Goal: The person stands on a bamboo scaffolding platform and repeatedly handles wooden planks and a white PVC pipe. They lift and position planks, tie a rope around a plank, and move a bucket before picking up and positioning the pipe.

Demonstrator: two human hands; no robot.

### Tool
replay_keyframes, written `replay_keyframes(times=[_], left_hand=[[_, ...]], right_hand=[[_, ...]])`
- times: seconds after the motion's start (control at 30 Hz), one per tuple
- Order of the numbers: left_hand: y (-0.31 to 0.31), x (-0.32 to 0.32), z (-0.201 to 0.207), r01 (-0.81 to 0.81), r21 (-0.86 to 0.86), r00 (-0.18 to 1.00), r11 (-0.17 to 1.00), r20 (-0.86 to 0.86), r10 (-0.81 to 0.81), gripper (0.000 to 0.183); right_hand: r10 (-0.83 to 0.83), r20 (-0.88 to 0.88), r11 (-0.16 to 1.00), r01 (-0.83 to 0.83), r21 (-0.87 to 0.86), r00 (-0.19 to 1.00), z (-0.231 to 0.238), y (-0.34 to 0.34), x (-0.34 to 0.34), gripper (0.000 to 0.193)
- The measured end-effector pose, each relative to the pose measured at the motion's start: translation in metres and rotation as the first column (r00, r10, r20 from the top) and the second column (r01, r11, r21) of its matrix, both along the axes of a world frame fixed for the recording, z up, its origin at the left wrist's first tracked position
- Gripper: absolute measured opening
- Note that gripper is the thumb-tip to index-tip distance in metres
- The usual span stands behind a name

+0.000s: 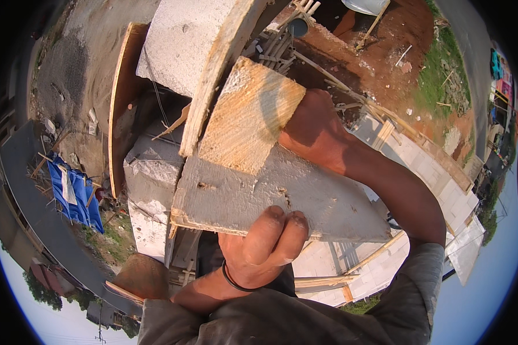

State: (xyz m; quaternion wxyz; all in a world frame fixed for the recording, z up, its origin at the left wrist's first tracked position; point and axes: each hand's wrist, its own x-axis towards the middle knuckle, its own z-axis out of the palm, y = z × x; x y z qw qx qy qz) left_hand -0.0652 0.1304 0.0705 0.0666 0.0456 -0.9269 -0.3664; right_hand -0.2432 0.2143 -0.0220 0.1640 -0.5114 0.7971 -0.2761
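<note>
Where left grip clasps, board runs lengthwise rightward.

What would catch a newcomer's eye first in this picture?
Probably the sunlit yellow wooden block near the centre, with the right hand at its right side. Just below it, the left hand curls its fingers over the lower edge of a grey board. Off to the left, a bright blue sheet stands out.
</note>
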Motion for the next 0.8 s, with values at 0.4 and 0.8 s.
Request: replay_keyframes(times=[0.4,0.8], left_hand=[[-0.003,-0.022,-0.001,-0.16,0.194,0.984,0.968,-0.04,0.171,0.041],[0.001,-0.009,0.005,-0.129,0.193,0.992,0.973,0.035,0.125,0.039]], right_hand=[[-0.25,0.54,0.968,0.2,0.151,0.804,-0.012,0.002,-0.006,0.017],[-0.35,0.635,0.936,0.227,0.269,0.689,-0.038,0.028,0.017,0.03]])
